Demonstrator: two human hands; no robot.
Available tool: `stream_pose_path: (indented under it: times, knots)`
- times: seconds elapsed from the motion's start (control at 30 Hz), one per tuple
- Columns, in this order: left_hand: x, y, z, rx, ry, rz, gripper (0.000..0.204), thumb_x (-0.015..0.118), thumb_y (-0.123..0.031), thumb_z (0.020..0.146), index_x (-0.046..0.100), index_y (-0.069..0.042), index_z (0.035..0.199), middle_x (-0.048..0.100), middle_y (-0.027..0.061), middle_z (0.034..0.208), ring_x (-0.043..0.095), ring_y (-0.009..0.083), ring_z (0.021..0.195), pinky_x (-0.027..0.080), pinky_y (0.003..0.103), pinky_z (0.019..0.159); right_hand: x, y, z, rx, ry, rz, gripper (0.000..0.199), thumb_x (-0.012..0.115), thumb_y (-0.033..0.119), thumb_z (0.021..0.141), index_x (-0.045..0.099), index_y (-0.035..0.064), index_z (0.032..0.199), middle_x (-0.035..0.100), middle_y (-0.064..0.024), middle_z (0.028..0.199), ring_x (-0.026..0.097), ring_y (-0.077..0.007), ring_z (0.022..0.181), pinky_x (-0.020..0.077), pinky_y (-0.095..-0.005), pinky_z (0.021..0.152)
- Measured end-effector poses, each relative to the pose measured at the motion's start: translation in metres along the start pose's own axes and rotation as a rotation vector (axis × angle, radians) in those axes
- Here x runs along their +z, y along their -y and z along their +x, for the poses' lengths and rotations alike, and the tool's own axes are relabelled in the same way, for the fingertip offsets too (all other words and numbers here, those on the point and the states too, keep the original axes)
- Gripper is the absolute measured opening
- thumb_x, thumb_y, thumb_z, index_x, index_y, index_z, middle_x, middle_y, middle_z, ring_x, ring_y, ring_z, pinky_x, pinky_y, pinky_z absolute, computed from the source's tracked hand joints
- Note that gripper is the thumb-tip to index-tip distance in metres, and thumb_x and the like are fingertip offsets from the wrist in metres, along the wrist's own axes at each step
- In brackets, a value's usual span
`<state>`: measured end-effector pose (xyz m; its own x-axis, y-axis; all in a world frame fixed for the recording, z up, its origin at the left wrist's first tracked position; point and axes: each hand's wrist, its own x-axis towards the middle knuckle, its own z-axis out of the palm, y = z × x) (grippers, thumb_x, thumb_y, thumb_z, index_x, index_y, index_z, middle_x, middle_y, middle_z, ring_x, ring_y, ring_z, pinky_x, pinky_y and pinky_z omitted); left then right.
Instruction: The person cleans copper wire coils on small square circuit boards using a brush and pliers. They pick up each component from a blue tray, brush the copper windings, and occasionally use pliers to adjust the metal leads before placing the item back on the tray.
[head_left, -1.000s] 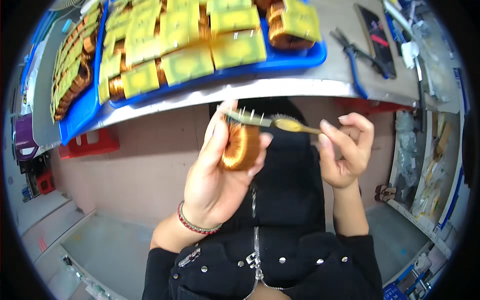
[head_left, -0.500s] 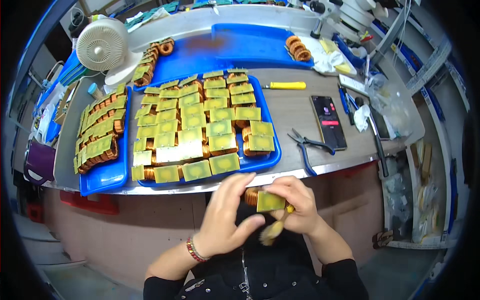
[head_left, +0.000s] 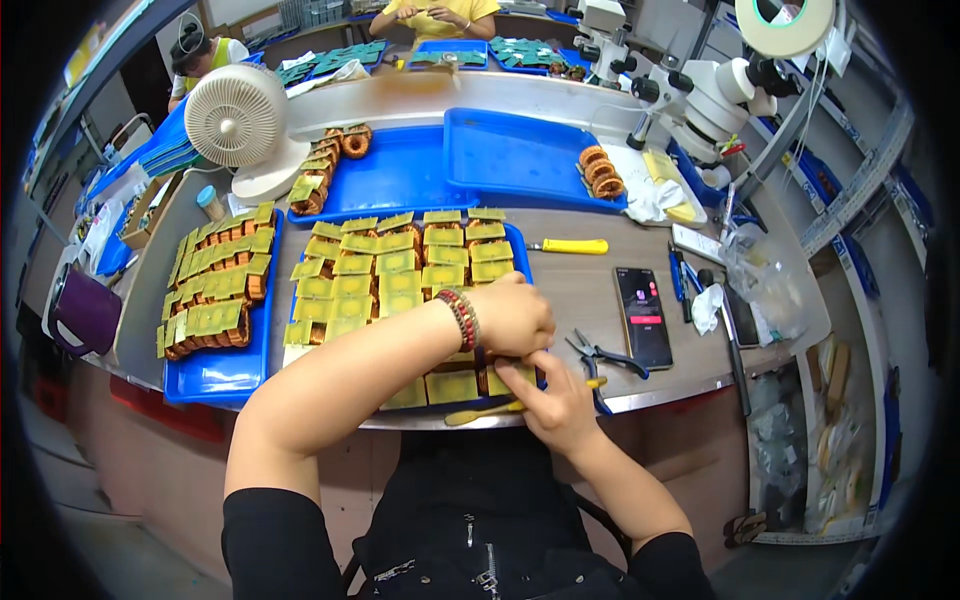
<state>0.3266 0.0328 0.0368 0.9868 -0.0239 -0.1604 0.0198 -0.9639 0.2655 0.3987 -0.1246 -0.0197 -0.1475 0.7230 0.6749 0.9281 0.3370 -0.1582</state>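
Observation:
The middle blue tray [head_left: 518,243] holds rows of copper-wound toroid coils, each topped by a yellow-green square board [head_left: 452,386]. My left hand [head_left: 505,315] reaches across it to the right side, fingers curled down; whatever they grip is hidden beneath them. Close by, at the tray's near right corner, is my right hand [head_left: 560,405]. A small brush [head_left: 485,412] with a yellow handle is held in it, bristles pointing left over the table's front edge. Its thumb and index finger touch a board-topped coil [head_left: 497,380] there, partly covered by the fingers.
Right of the tray lie blue-handled pliers [head_left: 605,355], a phone [head_left: 643,318] and a yellow-handled knife [head_left: 575,246]. A second coil tray [head_left: 215,382] stands left, with a fan [head_left: 235,115] behind. Two blue trays [head_left: 515,150] and microscopes [head_left: 705,105] are farther back. Two people sit beyond.
Both hands have moved from in front of the table up to the tray's near right corner. The coil with its board left the space between my hands. The brush stays in my right hand.

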Motion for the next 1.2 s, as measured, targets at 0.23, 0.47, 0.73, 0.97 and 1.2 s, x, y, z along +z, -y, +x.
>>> stream_pose_path:
  times: [0.23, 0.47, 0.73, 0.97, 1.2]
  knots:
    - [0.013, 0.024, -0.029, 0.217, -0.259, -0.075, 0.016, 0.055, -0.024, 0.081, 0.065, -0.011, 0.082, 0.057, 0.0061, 0.088, 0.051, 0.0247, 0.095, 0.034, 0.039, 0.092, -0.005, -0.002, 0.009, 0.018, 0.14, 0.054, 0.051, 0.057, 0.003, 0.065, 0.059, 0.0201, 0.113, 0.053, -0.0045, 0.098, 0.056, -0.0187, 0.077, 0.0449, -0.0295, 0.051]
    - [0.012, 0.024, -0.026, 0.1, -0.221, -0.098, 0.018, 0.057, -0.025, 0.08, 0.066, -0.013, 0.09, 0.056, 0.0057, 0.102, 0.045, 0.0232, 0.11, 0.028, 0.041, 0.097, -0.017, -0.013, 0.014, 0.028, 0.308, 0.056, 0.059, 0.06, 0.003, 0.059, 0.056, 0.021, 0.115, 0.052, -0.0066, 0.099, 0.058, -0.0218, 0.079, 0.0487, -0.0315, 0.055]
    - [-0.041, 0.033, -0.065, -0.047, -0.603, -0.246, 0.03, 0.064, -0.025, 0.077, 0.062, -0.008, 0.102, 0.058, 0.0101, 0.107, 0.051, 0.027, 0.104, 0.039, 0.038, 0.091, -0.02, -0.004, 0.013, 0.076, 0.329, 0.024, 0.053, 0.067, 0.011, 0.065, 0.055, 0.0166, 0.116, 0.05, -0.0108, 0.108, 0.058, -0.0258, 0.076, 0.0488, -0.0335, 0.056]
    - [-0.209, 0.129, -0.184, -0.278, -1.626, -1.106, 0.035, 0.062, -0.022, 0.081, 0.049, -0.007, 0.11, 0.054, 0.0035, 0.097, 0.054, 0.0175, 0.089, 0.044, 0.027, 0.076, -0.077, -0.023, 0.053, 0.05, 0.036, 0.023, 0.051, 0.078, 0.023, 0.061, 0.06, 0.0095, 0.106, 0.052, -0.0109, 0.103, 0.053, -0.0187, 0.056, 0.0457, -0.0278, 0.049]
    - [-0.327, 0.205, -0.243, 0.175, -1.99, -1.441, 0.044, 0.061, -0.02, 0.083, 0.041, -0.003, 0.119, 0.047, 0.0167, 0.115, 0.05, 0.0288, 0.104, 0.044, 0.038, 0.088, -0.102, -0.052, 0.065, 0.198, -0.051, 0.021, 0.035, 0.076, 0.013, 0.061, 0.061, 0.0027, 0.091, 0.053, -0.0124, 0.093, 0.055, -0.0241, 0.071, 0.0463, -0.0302, 0.06]
